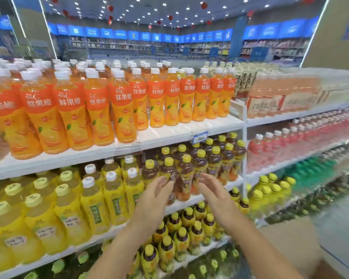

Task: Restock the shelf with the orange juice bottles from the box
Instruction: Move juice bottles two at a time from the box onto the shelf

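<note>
Shows a white metal top shelf [189, 128] carrying rows of upright clear plastic orange juice bottles [101, 109] with white caps and orange labels, all full of orange liquid. One tier down, holds yellow-labelled pale drink bottles [93, 200] at left and dark brown drink bottles [186, 168] with yellow caps at right. Shows left hand [155, 195] and right hand [214, 195] raised side by side before the dark bottles, palms facing, fingers loosely spread, gripping nothing. Leaves a bare strip along the top shelf's front edge, right of centre. Shows a blurred tan cardboard box [290, 238] at lower right.
</note>
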